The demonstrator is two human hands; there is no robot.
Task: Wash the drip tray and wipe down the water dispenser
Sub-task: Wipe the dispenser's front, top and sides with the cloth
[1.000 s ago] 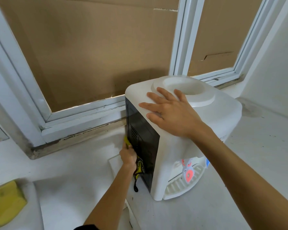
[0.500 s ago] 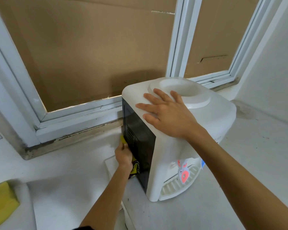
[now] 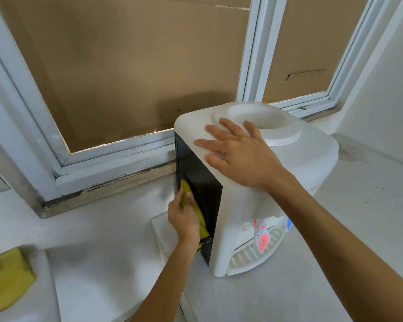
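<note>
White plastic forms the body of the water dispenser [image 3: 277,187], which stands on the pale worktop [image 3: 289,293] in front of a window frame [image 3: 116,156] backed with brown cardboard [image 3: 130,73]. The right hand [image 3: 239,153] lies flat on the dispenser's top, fingers straight and spread, their tips just short of the round bottle well [image 3: 261,122] beyond them. Below and to the left of that hand, the left hand [image 3: 184,219] presses a yellow cloth [image 3: 197,217] against the dispenser's black back panel [image 3: 196,180], thumb and fingers curled round the cloth; one end of the cloth sticks up above the fingers and the rest trails down past the wrist toward the panel's lower edge. A black cord stub [image 3: 205,241] shows just under that wrist. To the right of the left forearm, at the dispenser's foot, the white slatted drip tray [image 3: 247,259] sits in its place, with a red tap lever [image 3: 263,240] above it and a bit of blue [image 3: 289,223] further right. Well to the left of the left hand, near the frame's edge, a yellow sponge [image 3: 7,277] rests on a white surface.
</note>
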